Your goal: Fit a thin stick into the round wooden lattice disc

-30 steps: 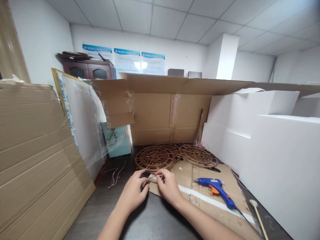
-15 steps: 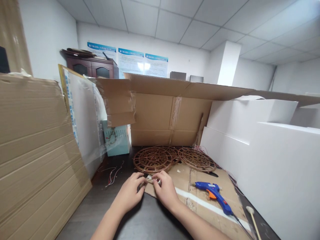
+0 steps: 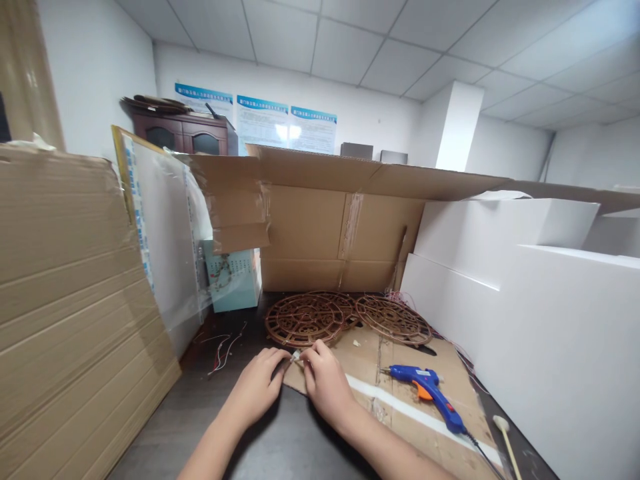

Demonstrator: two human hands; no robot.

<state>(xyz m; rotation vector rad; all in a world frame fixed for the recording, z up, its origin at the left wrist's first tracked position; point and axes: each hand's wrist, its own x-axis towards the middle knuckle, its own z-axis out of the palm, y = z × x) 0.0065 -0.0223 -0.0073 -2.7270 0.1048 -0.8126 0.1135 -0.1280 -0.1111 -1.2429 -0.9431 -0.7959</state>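
Glue gun (image 3: 435, 392) is lying at 3 o'clock from left hand (image 3: 257, 385) and right hand (image 3: 327, 385), resting narrow-fingered by a pale scrap (image 3: 296, 356), hold unclear.

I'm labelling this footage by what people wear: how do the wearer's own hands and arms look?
The left hand and right hand are both gloveless, with no ring visible. The left forearm and right forearm show no sleeve, watch or bracelet within the frame.

Dark tabletop (image 3: 200, 410) beneath flat cardboard (image 3: 363, 363), loose wires (image 3: 223, 357), a light-blue box (image 3: 234, 283)
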